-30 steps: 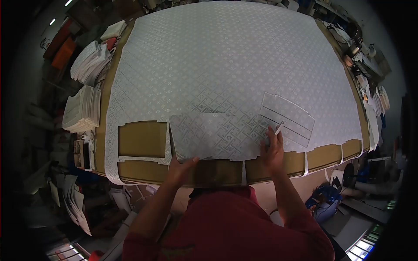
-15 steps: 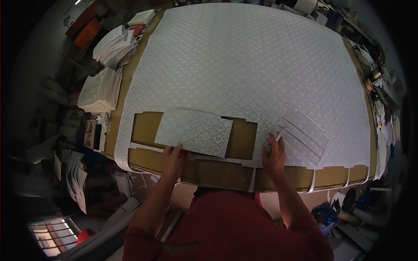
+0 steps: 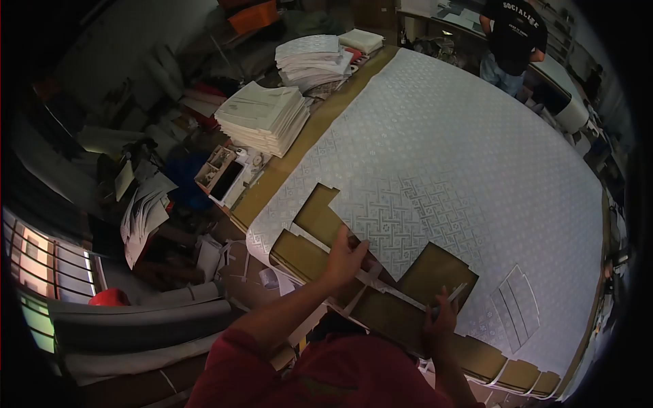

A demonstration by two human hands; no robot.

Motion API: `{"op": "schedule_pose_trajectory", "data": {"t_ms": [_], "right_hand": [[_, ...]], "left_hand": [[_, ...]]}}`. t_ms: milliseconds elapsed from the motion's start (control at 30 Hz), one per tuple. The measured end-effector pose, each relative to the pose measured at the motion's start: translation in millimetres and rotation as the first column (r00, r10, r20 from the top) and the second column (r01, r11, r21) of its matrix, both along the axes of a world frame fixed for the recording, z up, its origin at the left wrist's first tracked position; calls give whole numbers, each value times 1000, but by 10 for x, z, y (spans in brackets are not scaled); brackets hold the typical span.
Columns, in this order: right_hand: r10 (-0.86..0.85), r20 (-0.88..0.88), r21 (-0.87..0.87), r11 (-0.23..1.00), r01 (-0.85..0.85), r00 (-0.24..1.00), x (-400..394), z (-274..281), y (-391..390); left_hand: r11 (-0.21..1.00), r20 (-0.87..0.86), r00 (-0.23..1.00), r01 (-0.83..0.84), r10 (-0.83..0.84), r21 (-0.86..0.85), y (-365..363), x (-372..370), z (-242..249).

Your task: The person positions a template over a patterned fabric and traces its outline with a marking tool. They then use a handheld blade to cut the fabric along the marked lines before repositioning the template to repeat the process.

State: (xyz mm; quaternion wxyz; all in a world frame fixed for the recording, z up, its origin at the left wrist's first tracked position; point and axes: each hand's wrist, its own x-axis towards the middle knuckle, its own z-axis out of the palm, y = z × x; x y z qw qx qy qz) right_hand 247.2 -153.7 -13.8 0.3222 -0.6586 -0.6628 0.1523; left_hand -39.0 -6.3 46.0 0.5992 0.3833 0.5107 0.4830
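A large pale sheet [image 3: 469, 156] with a silvery lattice pattern covers the table. Near its front edge lies a cut piece of the same sheet [image 3: 384, 228], over openings that bare the brown board [image 3: 435, 272]. My left hand [image 3: 347, 260] is closed on the near edge of this piece, thumb and fingers pinching it. Lower right of it, my right hand [image 3: 442, 318] is closed around a slim pale cutter [image 3: 460, 295], whose tip points up and right. A clear template with dark lines [image 3: 515, 307] rests on the sheet, right of my right hand.
Stacks of cut sheets [image 3: 265, 115] stand along the table's left edge, beside a small wooden box [image 3: 218, 166] and a dark phone-like slab [image 3: 226, 180]. Narrow strips [image 3: 500, 370] hang over the front edge. Another person [image 3: 513, 41] stands beyond the far end.
My view has swung left, bringing the other person into sight. The cut piece has shifted and tilted with my left hand. My right hand, with the cutter, has moved left, away from the template.
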Motion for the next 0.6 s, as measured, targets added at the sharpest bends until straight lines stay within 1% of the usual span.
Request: {"op": "schedule_pose_trajectory", "data": {"t_ms": [33, 67, 133, 167, 233, 267, 333, 367, 433, 467, 533, 567, 600], "right_hand": [[-41, -12, -44, 998, 41, 999, -115, 29, 44], [-35, 5, -27, 999, 35, 999, -212, 3, 77], [-99, 104, -9, 995, 100, 990, -392, -110, 100], [-107, 116, 0, 994, 108, 988, -427, -162, 99], [-114, 246, -34, 991, 126, 962, -422, -222, 129], [-141, 263, -35, 987, 156, 954, -434, -240, 144], [-120, 200, 27, 993, 117, 973, -450, -193, 141], [-152, 215, 23, 988, 150, 965, -467, -156, 145], [-131, 256, 56, 991, 121, 958, -525, -82, 169], [-161, 266, 49, 987, 153, 950, -537, -86, 174], [-138, 239, 81, 989, 122, 961, -516, -131, 181], [-173, 251, 75, 984, 159, 952, -494, -148, 176], [-154, 258, 89, 987, 135, 954, -486, -160, 189]], "left_hand": [[996, -50, 999, 17, -12, 83, 173, -190, 61], [995, -32, 999, 8, -5, 99, 382, -412, 98], [984, -55, 998, -30, 40, 178, 827, -868, 181], [982, -42, 999, -25, 33, 185, 993, -1044, 239], [968, 89, 985, -161, 146, 194, 1251, -1262, 408], [973, 105, 988, -135, 117, 187, 1323, -1309, 372], [997, 195, 977, -83, 80, 4, 1405, -1261, 243], [999, 210, 977, -48, 48, -3, 1420, -1162, 132], [989, 274, 961, -4, 45, -147, 1377, -926, -185], [987, 284, 959, 30, 16, -156, 1368, -820, -337], [959, 381, 918, 0, 112, -283, 1328, -594, -542], [956, 390, 917, 40, 80, -291, 1303, -522, -594], [950, 382, 922, 54, 71, -307, 1296, -492, -597]]}}
